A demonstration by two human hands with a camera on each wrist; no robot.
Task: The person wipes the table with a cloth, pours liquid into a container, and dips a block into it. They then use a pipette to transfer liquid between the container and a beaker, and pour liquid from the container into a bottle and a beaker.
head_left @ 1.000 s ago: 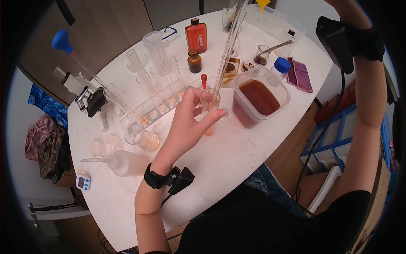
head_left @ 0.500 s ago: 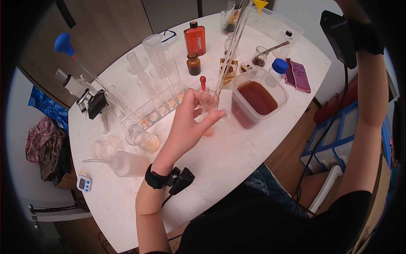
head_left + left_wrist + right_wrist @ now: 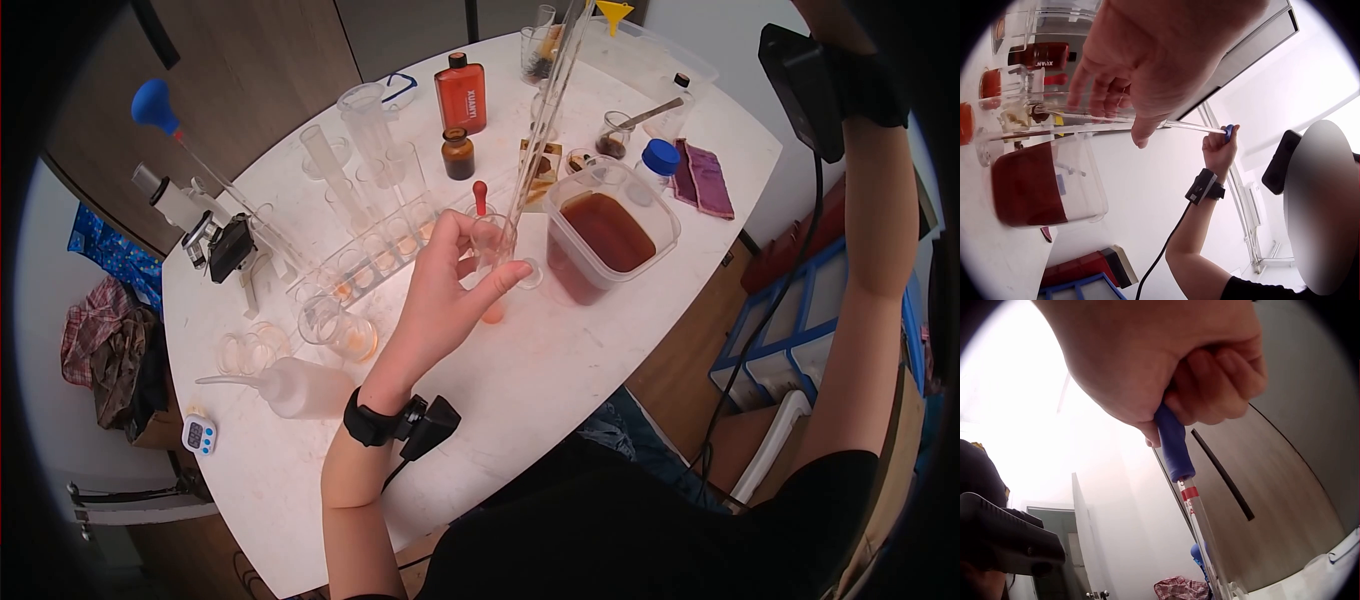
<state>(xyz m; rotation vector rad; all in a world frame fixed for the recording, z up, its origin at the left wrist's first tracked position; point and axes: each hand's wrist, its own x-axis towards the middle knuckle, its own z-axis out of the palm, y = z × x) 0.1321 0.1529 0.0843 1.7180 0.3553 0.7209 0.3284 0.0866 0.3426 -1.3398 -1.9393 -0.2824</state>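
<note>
My left hand [image 3: 455,275] curls its fingers and thumb around a slim clear glass cylinder [image 3: 1110,127] with a round foot. A long glass pipette [image 3: 548,110] slants upward from it. High above the table, my right hand [image 3: 1166,356] grips the blue rubber bulb [image 3: 1174,447] at the pipette's top end; a red band [image 3: 1190,492] marks the glass below. The pipette's lower tip is hidden among glass and fingers. Close behind the left hand stands a dropper with a red bulb [image 3: 480,196]. A clear tub [image 3: 668,255] of dark red-brown liquid stands right of the left hand.
Left of the hand are a rack [image 3: 365,265] of test tubes, a beaker [image 3: 350,335] and a wash bottle [image 3: 305,388]. A microscope [image 3: 215,240] stands at the far left. Behind are a brown bottle [image 3: 458,155] and a red flask [image 3: 461,98]. A purple cloth [image 3: 707,180] lies right.
The head view has shifted very slightly. Both arms and the glassware keep the same places relative to one another.
</note>
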